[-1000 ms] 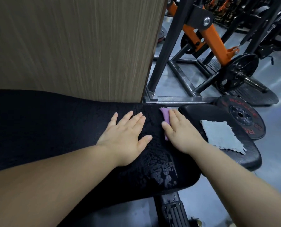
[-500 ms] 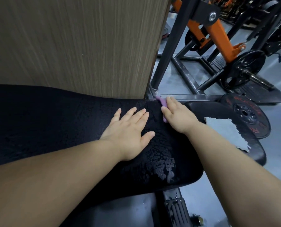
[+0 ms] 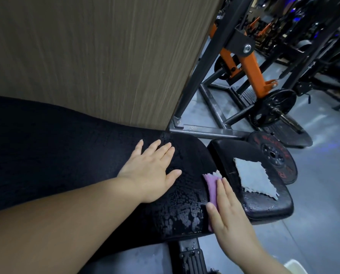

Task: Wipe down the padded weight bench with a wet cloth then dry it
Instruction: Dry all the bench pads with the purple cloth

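**Purple cloth (image 3: 211, 186) pressed on the padded surface (image 3: 66, 155)**

The left hand (image 3: 151, 171) is laid flat on the black pad, fingers spread wide. The cloth is pinned under the straight fingers of the right hand (image 3: 227, 210) at the pad's wet end. A grey cloth (image 3: 254, 178) is spread on the seat pad (image 3: 268, 208) just beside.

The bench (image 3: 66, 155) is cracked black vinyl, matt under the left hand (image 3: 151, 173), wet and glossy beside the right hand (image 3: 230, 214). The purple cloth (image 3: 211, 186) beneath that hand and the grey cloth (image 3: 254, 178) right of it look soft and fuzzy.
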The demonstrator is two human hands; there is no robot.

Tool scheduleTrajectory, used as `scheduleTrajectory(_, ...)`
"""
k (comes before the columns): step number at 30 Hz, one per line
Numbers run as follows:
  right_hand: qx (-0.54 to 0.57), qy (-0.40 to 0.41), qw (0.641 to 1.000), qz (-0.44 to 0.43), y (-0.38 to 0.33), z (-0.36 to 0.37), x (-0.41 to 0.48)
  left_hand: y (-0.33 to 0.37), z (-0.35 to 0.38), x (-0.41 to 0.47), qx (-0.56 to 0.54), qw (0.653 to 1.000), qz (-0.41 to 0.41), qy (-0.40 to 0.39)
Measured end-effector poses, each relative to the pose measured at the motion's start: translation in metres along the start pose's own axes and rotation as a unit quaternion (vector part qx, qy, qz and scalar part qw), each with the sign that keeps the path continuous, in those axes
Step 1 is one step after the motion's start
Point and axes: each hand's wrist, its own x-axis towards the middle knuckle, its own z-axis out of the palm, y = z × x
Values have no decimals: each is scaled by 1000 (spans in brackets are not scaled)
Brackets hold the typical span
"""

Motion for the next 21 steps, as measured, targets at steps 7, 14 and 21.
scheduleTrajectory(7, -11, -13, 1000, -16, -9, -11, 72, 0, 2, 2, 6, 1000, -1, 5)
scheduleTrajectory(14, -4, -25, 998, -60, -5, -2, 180, 1, 3, 4, 10, 1000, -6, 6)
scheduleTrajectory(21, -17, -32, 998, -47, -10, -4, 181, 2, 2, 3, 7, 1000, -7, 5)
